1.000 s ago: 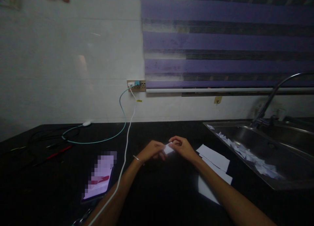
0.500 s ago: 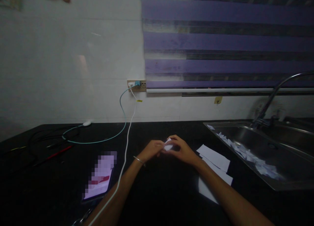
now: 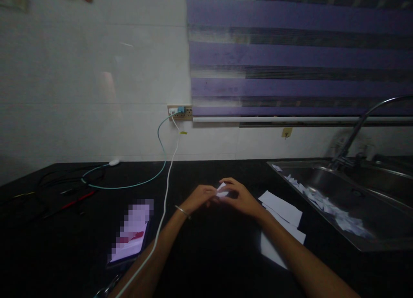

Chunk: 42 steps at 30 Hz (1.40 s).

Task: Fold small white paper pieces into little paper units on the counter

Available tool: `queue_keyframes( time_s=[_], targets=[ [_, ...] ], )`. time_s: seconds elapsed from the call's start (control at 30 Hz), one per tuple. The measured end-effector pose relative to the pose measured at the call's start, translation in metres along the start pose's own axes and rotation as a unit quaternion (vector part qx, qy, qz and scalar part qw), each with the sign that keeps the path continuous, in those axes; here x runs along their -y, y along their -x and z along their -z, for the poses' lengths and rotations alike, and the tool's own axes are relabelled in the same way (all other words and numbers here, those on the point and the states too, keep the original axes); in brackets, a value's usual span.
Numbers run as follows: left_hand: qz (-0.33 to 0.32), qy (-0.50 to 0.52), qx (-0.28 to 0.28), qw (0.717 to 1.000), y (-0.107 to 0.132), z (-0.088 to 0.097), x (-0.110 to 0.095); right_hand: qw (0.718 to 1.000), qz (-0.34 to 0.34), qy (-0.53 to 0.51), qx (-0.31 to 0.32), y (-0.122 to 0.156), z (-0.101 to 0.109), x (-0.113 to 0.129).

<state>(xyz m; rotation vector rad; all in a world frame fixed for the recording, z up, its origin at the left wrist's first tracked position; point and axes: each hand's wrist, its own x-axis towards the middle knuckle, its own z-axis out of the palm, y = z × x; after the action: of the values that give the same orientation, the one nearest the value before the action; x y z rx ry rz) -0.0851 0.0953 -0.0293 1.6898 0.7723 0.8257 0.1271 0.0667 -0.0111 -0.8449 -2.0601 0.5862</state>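
Observation:
Between my two hands is a small folded piece of white paper (image 3: 221,189), held above the black counter (image 3: 222,255). My left hand (image 3: 202,195), with a bangle (image 3: 182,211) at its wrist, pinches the paper from the left. From the other side, the fingers and thumb of my right hand (image 3: 238,196) curve round the paper and close on it. Several flat white paper sheets (image 3: 284,207) lie beside and partly under my right forearm. Folded white paper pieces (image 3: 329,206) are strewn along the left rim of the sink.
A steel sink (image 3: 361,245) with a curved faucet (image 3: 358,123) is on the right. On the left lies a lit phone (image 3: 132,235). A white cable (image 3: 166,194) crosses my left forearm from a wall socket (image 3: 185,113). A teal cable (image 3: 129,187) loops behind the phone.
The paper between my fingers has shifted slightly, and my right fingers have moved a little. Everything else looks the same.

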Motion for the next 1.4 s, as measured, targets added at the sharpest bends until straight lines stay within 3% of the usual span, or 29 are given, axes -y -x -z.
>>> queue_keyframes(
  time_s=[0.53, 0.83, 1.13, 1.4],
  targets=[
    [0.021, -0.015, -0.007, 1.0, 0.005, -0.003, -0.01, 0.996, -0.01, -0.073, 0.056, -0.001, -0.001, -0.002],
    [0.006, -0.017, -0.006, 1.0, 0.004, -0.004, -0.008, 0.998, -0.014, -0.062, 0.02, -0.001, 0.001, 0.003],
    [0.009, -0.047, 0.005, 0.999, 0.005, -0.007, -0.01, 0.997, -0.01, -0.06, 0.052, -0.001, 0.002, 0.002],
    [0.018, -0.046, 0.011, 0.999, 0.006, -0.009, -0.01, 1.0, -0.008, -0.018, -0.02, -0.004, -0.002, -0.004]
  ],
)
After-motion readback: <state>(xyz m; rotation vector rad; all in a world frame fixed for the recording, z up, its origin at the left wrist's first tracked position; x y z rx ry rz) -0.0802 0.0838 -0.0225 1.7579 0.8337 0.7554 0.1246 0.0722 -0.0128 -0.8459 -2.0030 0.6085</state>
